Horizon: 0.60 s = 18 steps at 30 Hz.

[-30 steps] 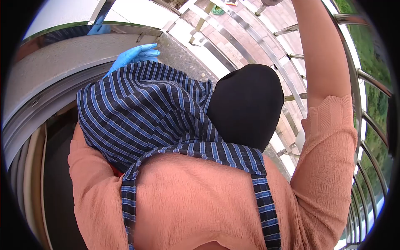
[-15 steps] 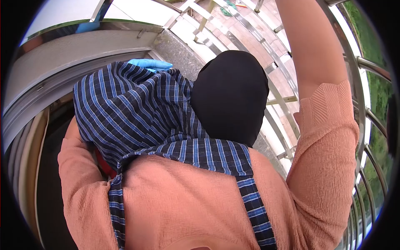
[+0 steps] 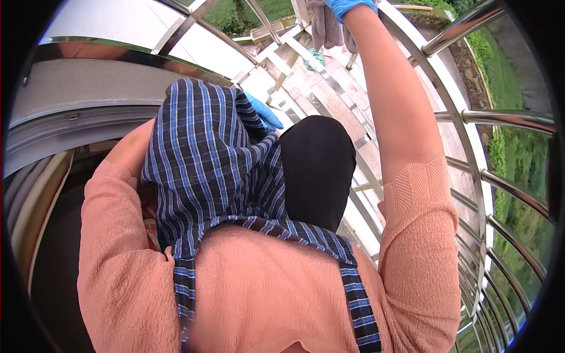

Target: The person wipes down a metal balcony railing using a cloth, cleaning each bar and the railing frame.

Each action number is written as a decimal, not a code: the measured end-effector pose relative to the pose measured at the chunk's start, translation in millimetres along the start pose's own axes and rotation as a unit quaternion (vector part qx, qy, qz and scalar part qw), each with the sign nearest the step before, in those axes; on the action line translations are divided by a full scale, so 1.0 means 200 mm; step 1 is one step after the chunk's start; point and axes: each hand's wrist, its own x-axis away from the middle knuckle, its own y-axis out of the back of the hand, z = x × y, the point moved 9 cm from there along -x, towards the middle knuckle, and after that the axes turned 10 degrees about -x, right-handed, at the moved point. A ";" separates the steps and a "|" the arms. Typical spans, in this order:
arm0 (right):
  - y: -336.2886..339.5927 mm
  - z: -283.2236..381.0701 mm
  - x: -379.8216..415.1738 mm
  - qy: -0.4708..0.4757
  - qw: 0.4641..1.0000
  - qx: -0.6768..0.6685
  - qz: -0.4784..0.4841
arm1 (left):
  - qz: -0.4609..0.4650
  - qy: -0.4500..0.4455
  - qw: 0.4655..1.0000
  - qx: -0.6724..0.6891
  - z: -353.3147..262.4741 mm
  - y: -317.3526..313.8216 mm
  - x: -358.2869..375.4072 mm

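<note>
Newly in view, right hand [image 3: 350, 7] at grey cloth [image 3: 327, 28]; fingers' pose there and on left hand [image 3: 265, 112] unclear.

Salmon sweater [image 3: 247, 294], patterned cuffs [image 3: 415, 185]; blue-striped apron [image 3: 200, 147]; blue gloves [image 3: 263, 112].

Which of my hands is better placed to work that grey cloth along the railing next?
Probably your right hand: it's beside the hanging grey cloth and near the railing, though the frame cuts off its grip. Your left hand is by the striped apron, away from the cloth.
</note>
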 end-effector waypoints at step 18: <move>0.16 0.08 0.05 -0.076 0.996 0.009 0.041 | -0.420 -0.182 0.805 0.378 -0.10 1.20 -0.12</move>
